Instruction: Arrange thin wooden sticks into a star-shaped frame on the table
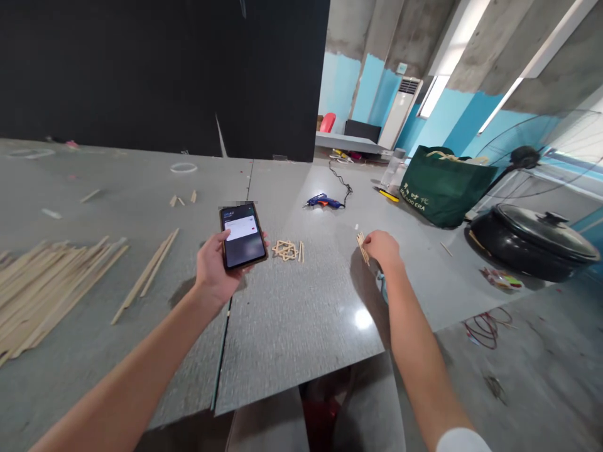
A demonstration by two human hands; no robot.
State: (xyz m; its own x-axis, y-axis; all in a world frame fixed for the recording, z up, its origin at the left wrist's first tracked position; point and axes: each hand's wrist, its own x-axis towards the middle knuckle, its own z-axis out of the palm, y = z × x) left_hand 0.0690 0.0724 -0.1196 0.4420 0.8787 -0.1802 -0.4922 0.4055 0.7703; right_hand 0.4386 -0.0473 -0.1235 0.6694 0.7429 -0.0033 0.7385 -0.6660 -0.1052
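My left hand [214, 267] is closed around a smartphone [242, 238], held above the table with its lit screen facing me. To the right of the phone lies a small frame of glued wooden sticks [285, 250], with a few short loose sticks [301, 252] beside it. My right hand [384, 248] is closed at a small bundle of short wooden sticks [362, 248], its fingertips on their right side. A light-blue object [381, 285] shows partly behind my right wrist; its kind is hidden. Farther back a blue glue gun [324, 201] lies on its side.
Long wooden strips [51, 282] are piled at the left. Along the right stand a green bag [443, 185] and a black electric pan [532, 242] with a glass lid. A yellow utility knife [387, 194] lies near the bag. A black panel [155, 75] rises behind the table.
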